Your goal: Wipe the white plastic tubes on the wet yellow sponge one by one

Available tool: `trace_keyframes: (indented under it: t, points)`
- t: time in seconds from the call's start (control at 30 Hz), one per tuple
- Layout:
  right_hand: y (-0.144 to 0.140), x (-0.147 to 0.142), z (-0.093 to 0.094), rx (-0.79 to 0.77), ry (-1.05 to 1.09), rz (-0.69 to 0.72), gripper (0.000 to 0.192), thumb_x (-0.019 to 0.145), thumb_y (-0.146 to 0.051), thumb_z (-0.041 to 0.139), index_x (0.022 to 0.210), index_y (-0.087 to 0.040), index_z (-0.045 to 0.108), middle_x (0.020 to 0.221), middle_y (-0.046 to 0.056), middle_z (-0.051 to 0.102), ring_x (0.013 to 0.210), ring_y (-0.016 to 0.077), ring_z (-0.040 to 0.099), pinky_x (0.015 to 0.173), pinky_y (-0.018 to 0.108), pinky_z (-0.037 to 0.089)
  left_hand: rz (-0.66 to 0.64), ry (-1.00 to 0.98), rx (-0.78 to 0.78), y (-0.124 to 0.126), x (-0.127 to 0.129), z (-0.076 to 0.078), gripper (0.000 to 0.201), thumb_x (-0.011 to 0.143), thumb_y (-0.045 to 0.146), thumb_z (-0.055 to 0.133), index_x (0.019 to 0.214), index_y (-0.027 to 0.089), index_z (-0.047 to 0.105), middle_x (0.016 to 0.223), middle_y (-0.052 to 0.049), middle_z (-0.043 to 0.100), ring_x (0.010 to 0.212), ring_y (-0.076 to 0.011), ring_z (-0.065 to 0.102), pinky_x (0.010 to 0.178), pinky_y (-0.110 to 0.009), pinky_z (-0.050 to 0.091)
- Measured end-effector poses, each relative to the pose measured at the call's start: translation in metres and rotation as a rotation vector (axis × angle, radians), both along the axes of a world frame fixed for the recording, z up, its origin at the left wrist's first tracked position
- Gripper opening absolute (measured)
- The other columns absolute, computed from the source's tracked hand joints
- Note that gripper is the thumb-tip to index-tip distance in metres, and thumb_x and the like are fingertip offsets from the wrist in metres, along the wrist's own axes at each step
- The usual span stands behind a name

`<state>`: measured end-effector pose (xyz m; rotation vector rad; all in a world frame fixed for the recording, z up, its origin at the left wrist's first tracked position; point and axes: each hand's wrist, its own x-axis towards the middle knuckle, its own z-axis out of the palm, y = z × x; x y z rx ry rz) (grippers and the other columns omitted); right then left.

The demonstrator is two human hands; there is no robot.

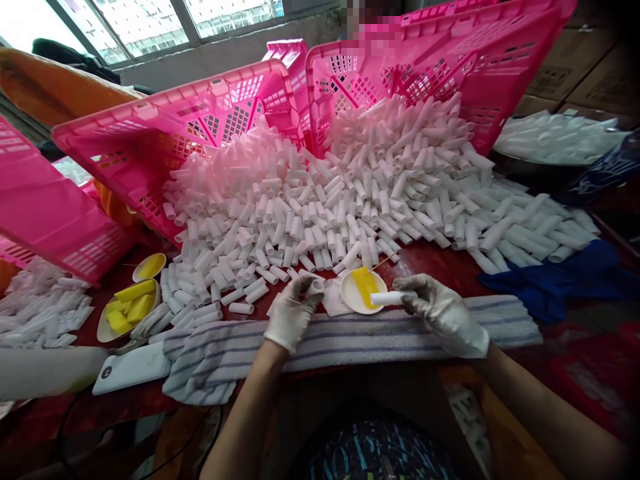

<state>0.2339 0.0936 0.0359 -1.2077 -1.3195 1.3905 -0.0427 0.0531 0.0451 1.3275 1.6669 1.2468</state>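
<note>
Both my hands wear white gloves. My left hand [293,308] pinches a short white plastic tube [315,283] at the near edge of the pile. My right hand [443,312] holds another white tube [390,298] lying sideways, its end over a small white dish with a yellow sponge [361,288]. Both hands rest above a striped towel [350,337] laid along the table's front edge. A large heap of white tubes [345,193] spills toward me from two tipped pink crates.
Pink crates [165,133] [480,60] lean at the back. Two dishes with yellow sponges [127,308] [150,265] and a white phone [133,368] lie at left. A blue cloth [560,280] lies at right. More tubes sit at far left [40,303] and far right [555,137].
</note>
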Motion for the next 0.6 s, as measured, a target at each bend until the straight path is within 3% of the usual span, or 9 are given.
trace_keyframes:
  t: [0.1, 0.2, 0.27, 0.37, 0.5, 0.6]
  points:
    - [0.001, -0.012, 0.021, -0.105, 0.109, 0.016, 0.06, 0.064, -0.069, 0.082, 0.096, -0.02, 0.068, 0.08, 0.005, 0.068, 0.058, 0.0125, 0.056, 0.05, 0.025, 0.045, -0.102, -0.186, -0.061, -0.003, 0.033, 0.008, 0.026, 0.079, 0.035, 0.076, 0.099, 0.018, 0.07, 0.094, -0.003, 0.073, 0.081, -0.0148, 0.064, 0.082, -0.029, 0.054]
    - [0.005, -0.018, 0.029, -0.134, 0.161, -0.001, 0.063, 0.062, -0.072, 0.082, 0.092, -0.019, 0.067, 0.065, 0.001, 0.06, 0.052, 0.0108, 0.049, 0.047, 0.025, 0.038, -0.13, -0.187, -0.054, -0.003, 0.052, 0.014, 0.03, 0.072, 0.026, 0.081, 0.1, 0.019, 0.074, 0.097, -0.003, 0.072, 0.08, -0.0135, 0.061, 0.082, -0.028, 0.051]
    - [0.006, -0.016, 0.03, -0.131, 0.163, -0.025, 0.063, 0.061, -0.073, 0.082, 0.089, -0.019, 0.066, 0.06, -0.001, 0.055, 0.05, 0.0104, 0.046, 0.046, 0.025, 0.036, -0.146, -0.221, -0.042, -0.003, 0.057, 0.015, 0.04, 0.068, 0.022, 0.083, 0.107, 0.021, 0.075, 0.103, -0.004, 0.071, 0.081, -0.0129, 0.059, 0.082, -0.027, 0.05]
    - [0.003, -0.01, 0.031, -0.139, 0.146, -0.079, 0.063, 0.059, -0.073, 0.082, 0.087, -0.02, 0.066, 0.06, -0.001, 0.054, 0.05, 0.0106, 0.046, 0.046, 0.025, 0.036, -0.157, -0.462, -0.163, -0.003, 0.058, 0.014, 0.054, 0.07, 0.032, 0.085, 0.12, 0.02, 0.069, 0.098, -0.003, 0.069, 0.073, -0.0107, 0.055, 0.074, -0.026, 0.05]
    - [-0.005, -0.007, 0.035, -0.175, 0.106, -0.093, 0.063, 0.056, -0.072, 0.085, 0.086, -0.02, 0.067, 0.067, 0.001, 0.06, 0.051, 0.01, 0.048, 0.046, 0.025, 0.041, -0.169, -0.844, -0.234, -0.004, 0.062, 0.014, 0.053, 0.07, 0.043, 0.087, 0.107, 0.017, 0.06, 0.094, -0.004, 0.068, 0.074, -0.0119, 0.062, 0.074, -0.026, 0.052]
    - [-0.007, -0.009, 0.035, -0.149, 0.057, -0.054, 0.066, 0.054, -0.076, 0.083, 0.084, -0.02, 0.066, 0.066, 0.0, 0.059, 0.049, 0.0091, 0.046, 0.045, 0.025, 0.041, -0.216, -0.94, -0.234, -0.009, 0.068, 0.019, 0.052, 0.068, 0.041, 0.09, 0.101, 0.017, 0.056, 0.096, -0.005, 0.068, 0.082, -0.0144, 0.066, 0.081, -0.028, 0.054]
